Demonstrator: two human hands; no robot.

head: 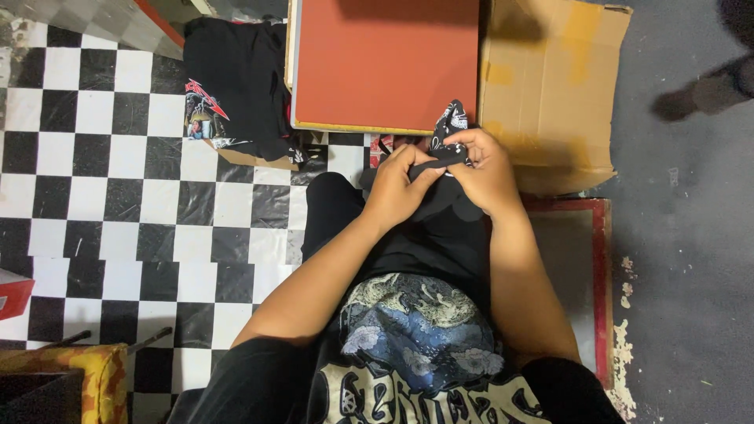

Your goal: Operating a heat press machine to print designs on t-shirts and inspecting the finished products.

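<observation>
Far left: I see a red object [14, 292] cut off by the frame edge, and below it a yellow and orange patterned thing [78, 369] in the bottom corner, with two thin dark rods [118, 341] lying beside it on the floor.
Floor: a black and white checkered floor [118, 180] fills the left half of my view.
Upper left of centre: a stack of folded black shirts [236, 86] with a red and white print sits on the checkered floor, just left of the red board.
Top centre: a flat red board [385, 63] lies at the top of the view, its near edge just above both hands.
Left hand: my left hand [397, 184] is pinched narrow on the black printed cloth [448, 145], fingertips closed on its dark folded edge.
Cloth: it is a small piece of black fabric with a white pattern, held up between the two hands, just below the red board's near edge and above my lap.
Right hand: my right hand [483, 169] is closed on the same cloth from the other side, touching the left hand.
Body: I see a black shirt with a blue and cream graphic [416, 338].
Right: an open cardboard box [550, 86] lies on a grey floor [691, 235].
Lower right: a red-framed panel [573, 259] lies beside my right forearm.
</observation>
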